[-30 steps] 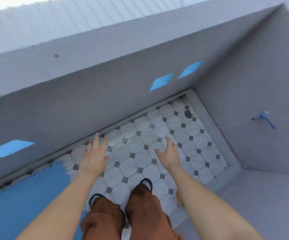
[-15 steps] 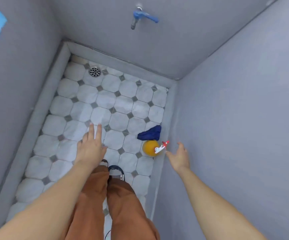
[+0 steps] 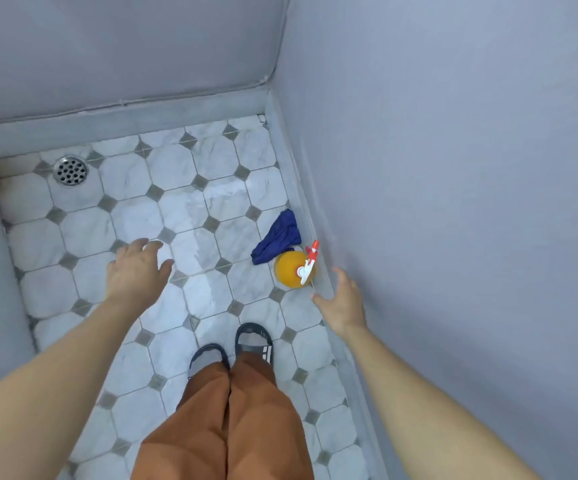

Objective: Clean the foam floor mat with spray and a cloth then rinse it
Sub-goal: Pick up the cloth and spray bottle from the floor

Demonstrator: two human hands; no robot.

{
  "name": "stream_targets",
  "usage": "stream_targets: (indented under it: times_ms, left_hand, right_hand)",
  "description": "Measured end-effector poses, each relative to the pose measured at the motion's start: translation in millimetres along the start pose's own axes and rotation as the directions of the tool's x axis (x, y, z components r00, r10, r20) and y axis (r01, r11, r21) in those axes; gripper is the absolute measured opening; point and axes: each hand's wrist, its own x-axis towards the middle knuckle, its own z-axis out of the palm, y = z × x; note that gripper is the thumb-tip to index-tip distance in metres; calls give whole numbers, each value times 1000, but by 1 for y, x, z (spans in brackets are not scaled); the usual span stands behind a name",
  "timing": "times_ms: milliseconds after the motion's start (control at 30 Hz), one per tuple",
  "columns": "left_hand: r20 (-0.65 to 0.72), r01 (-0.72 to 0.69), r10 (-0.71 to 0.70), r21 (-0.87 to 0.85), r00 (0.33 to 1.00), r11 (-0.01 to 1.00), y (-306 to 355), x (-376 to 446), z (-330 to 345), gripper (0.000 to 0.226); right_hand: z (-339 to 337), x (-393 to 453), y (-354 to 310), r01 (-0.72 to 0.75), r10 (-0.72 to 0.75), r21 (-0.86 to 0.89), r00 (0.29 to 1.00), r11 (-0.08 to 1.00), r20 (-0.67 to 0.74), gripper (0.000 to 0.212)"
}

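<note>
Since half a second ago your view has swung left and tipped down: the blue tap has gone out of sight at the top, the floor drain point(image 3: 70, 170) now sits at ten o'clock, and your right hand point(image 3: 342, 302) has come closer to the spray bottle point(image 3: 292, 270).

Your right arm reaches forward from five o'clock along the grey wall point(image 3: 453, 168). Its hand is held low with the palm turned inward, fingers straight and slightly spread, thumb pointing toward the bottle. It grips nothing and stops just short of the bottle, not touching it.

Your left arm comes in from eight o'clock. Your left hand point(image 3: 135, 270) hovers over the tiled floor point(image 3: 183, 209) palm down, fingers relaxed and fanned, thumb out to the right, holding nothing.

You can see the orange spray bottle from above at about two o'clock from your feet, standing on the tiles against the low kerb point(image 3: 315, 216) at the foot of the wall, its red and white trigger head pointing toward the wall. A dark blue cloth point(image 3: 277, 237) lies crumpled just beyond it, touching or nearly touching the bottle. No part of the foam mat shows in this view.

Your feet in dark sandals point(image 3: 232, 351) stand at six o'clock, below orange trousers point(image 3: 225, 427).
</note>
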Motion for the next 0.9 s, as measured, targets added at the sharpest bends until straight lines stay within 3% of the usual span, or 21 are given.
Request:
stream_targets:
  times_ms: [167,300,433,567,667,767,833,900]
  left_hand:
    - [-5,-57,57,-148,998,987,44,71,19,38]
    - [62,-259,265,-87,962,962,84,126,89,34]
    - [123,-298,312,-116,942,947,120,186,161,38]
    - [174,-230,281,-265,944,936,155,236,219,55]
    - [207,-279,323,-213,923,936,170,247,262,77]
    - [262,-294,341,-205,903,934,179,243,291,57]
    - [344,-224,314,-276,885,935,180,235,290,38]
    - [396,-91,270,-416,878,905,174,226,271,37]
  right_hand:
    - [31,37,23,-30,29,70,999,997,26,73]
    - [82,86,40,19,-25,182,999,983,29,79]
    - [133,136,61,101,-65,329,991,939,-119,91]
    - [159,157,70,249,-124,299,916,921,-381,63]
    - [175,162,74,308,-127,293,855,905,-503,42]
    - [186,159,74,270,-60,367,868,890,-493,45]
    - [187,154,72,262,-11,442,869,858,-494,32]
    - [178,143,67,249,30,483,866,839,-499,14]
